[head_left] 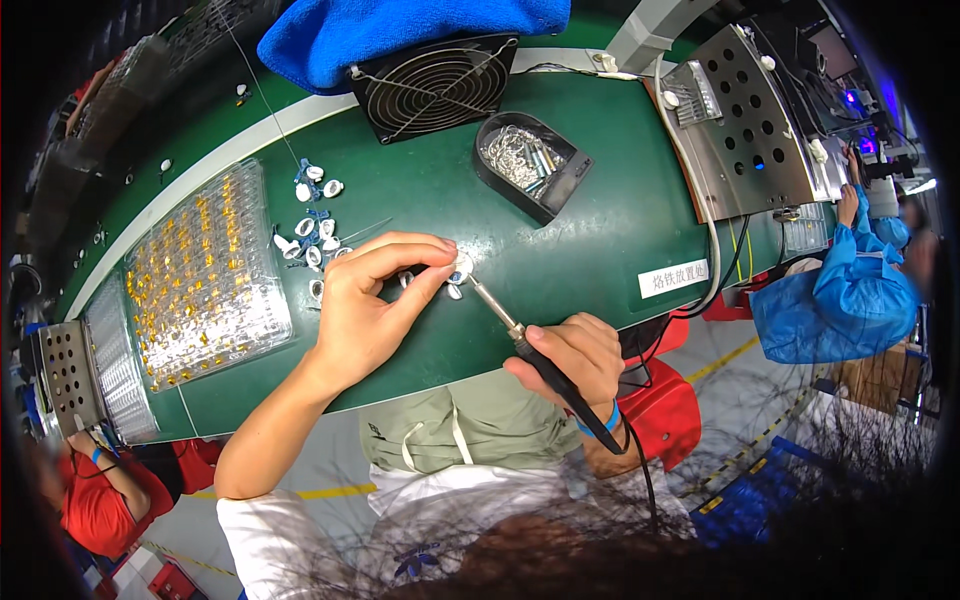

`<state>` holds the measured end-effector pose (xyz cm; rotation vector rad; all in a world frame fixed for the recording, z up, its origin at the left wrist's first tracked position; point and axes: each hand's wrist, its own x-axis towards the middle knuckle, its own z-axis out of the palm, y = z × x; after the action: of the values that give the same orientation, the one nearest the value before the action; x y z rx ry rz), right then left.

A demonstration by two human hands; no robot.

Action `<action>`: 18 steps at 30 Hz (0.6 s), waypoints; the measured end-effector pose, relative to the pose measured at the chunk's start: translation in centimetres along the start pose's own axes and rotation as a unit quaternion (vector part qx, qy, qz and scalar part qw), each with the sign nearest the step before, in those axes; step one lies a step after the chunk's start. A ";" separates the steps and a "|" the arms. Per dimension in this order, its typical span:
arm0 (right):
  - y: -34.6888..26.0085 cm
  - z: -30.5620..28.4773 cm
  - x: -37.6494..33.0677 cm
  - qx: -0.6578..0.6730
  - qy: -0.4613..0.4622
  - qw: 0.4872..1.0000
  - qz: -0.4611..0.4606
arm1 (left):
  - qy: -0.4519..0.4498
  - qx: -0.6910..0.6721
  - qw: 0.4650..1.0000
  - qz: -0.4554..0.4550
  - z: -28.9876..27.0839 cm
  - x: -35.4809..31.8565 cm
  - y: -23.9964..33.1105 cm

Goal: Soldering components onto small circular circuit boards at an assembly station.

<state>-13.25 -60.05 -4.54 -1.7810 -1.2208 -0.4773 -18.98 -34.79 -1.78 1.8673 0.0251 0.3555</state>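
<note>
The hands are both busy — the left hand (375, 300) pinches a tiny white part (461, 266), light and likely easily crushed, best held by its edges, while the right hand (565, 358) grips a soldering iron (530, 355) by its black handle.

Your left hand (375, 300) covers most of the small white part (461, 266) pinched at its fingertips; its shape cannot be told. Your right hand (568, 358) hides the middle of the soldering iron (520, 335), and the tip's contact with the part is too small to judge. The blue cloth (400, 30) is cut off at the top edge. The metal bits in the black bin (530, 163) blur into a tangle.
</note>
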 end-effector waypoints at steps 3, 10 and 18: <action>0.2 0.3 -0.1 0.014 0.028 0.999 0.002 | -0.003 -0.010 1.000 -0.015 0.0 0.0 0.2; 0.1 -0.5 0.0 0.045 0.026 0.997 0.048 | -0.023 -0.049 0.998 -0.039 0.2 -0.1 0.6; 0.3 0.0 0.4 0.027 0.019 0.999 0.011 | -0.040 -0.016 0.998 -0.034 -0.2 0.0 0.7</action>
<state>-12.84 -59.88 -4.38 -1.7310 -1.1765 -0.4583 -19.15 -34.78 -1.10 1.8431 0.0279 0.2319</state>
